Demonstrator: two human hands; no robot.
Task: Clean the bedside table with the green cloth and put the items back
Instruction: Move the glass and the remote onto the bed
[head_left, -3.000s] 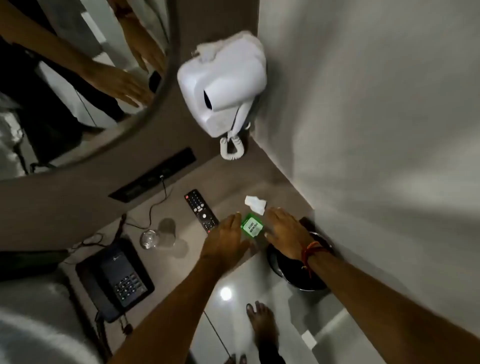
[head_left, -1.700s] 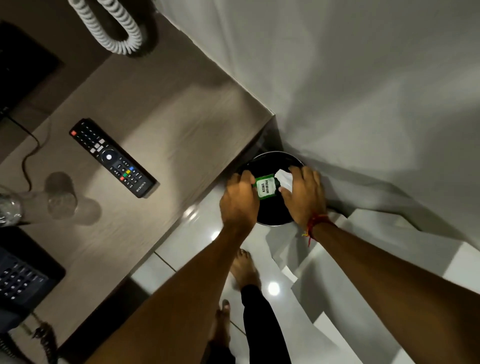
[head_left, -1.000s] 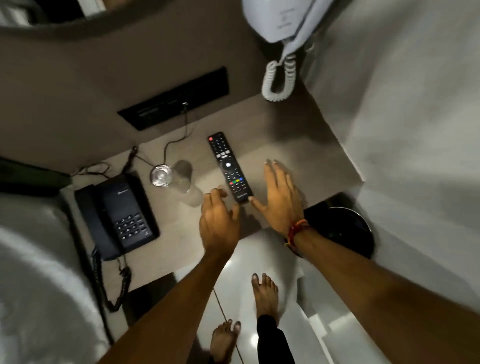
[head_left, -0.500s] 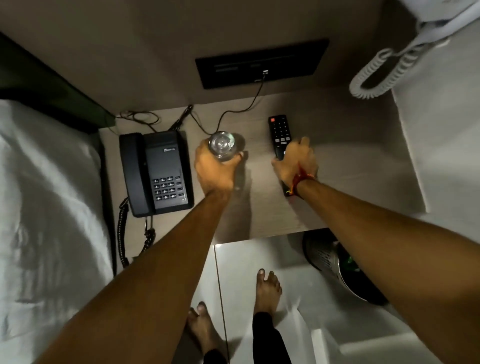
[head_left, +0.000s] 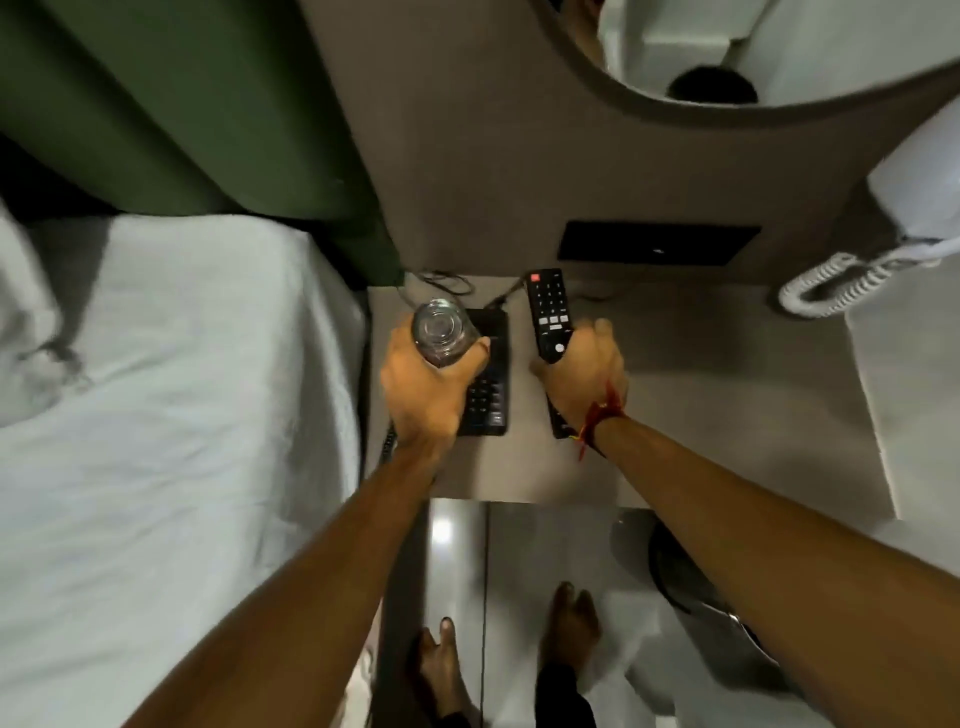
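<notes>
Just one head cam, wide-angle, looking steeply down from above at the desk (head_left: 727, 395), pretty close, arms stretching out from the bottom edge. Bed (head_left: 171, 415) on the left, floor (head_left: 519, 545) below.

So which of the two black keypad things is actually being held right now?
The remote, gripped by the right hand; the black telephone lies flat on the table.

You see a dim, soft-edged wide-angle view, its edges bowed, a ceiling light glaring off the glossy floor (head_left: 441, 530), the sheet (head_left: 156, 415) smeared.
</notes>
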